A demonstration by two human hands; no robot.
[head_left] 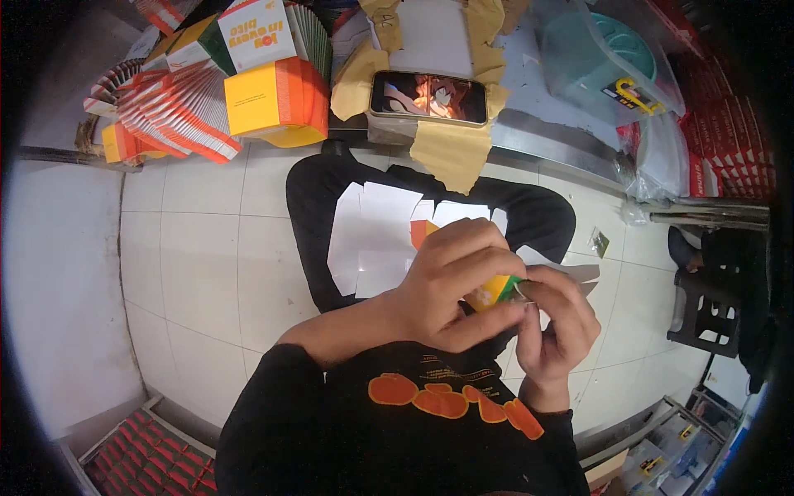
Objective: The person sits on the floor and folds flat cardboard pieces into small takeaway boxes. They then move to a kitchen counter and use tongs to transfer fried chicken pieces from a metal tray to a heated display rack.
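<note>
Over my lap, my left hand (447, 281) is closed around a small printed paper carton (491, 292). Yellow and green parts of the carton show between my hands. Most of it is hidden behind my fingers, so its full shape cannot be made out. At the green end, my right hand (559, 324) pinches the carton's edge between thumb and fingers. Flat white cardboard blanks (382, 231) with cut flaps lie across my crossed legs under the hands. An orange printed piece (419, 232) shows just beyond my left knuckles; whether it belongs to the carton I cannot tell.
Stacks of folded red-and-white cartons (178, 107) and a yellow-orange box (269, 101) sit at the far left. A phone (428, 97) leans on a taped package ahead. Far right are a clear plastic tub (579, 66) and red packs (728, 149). A dark stool (705, 314) stands right.
</note>
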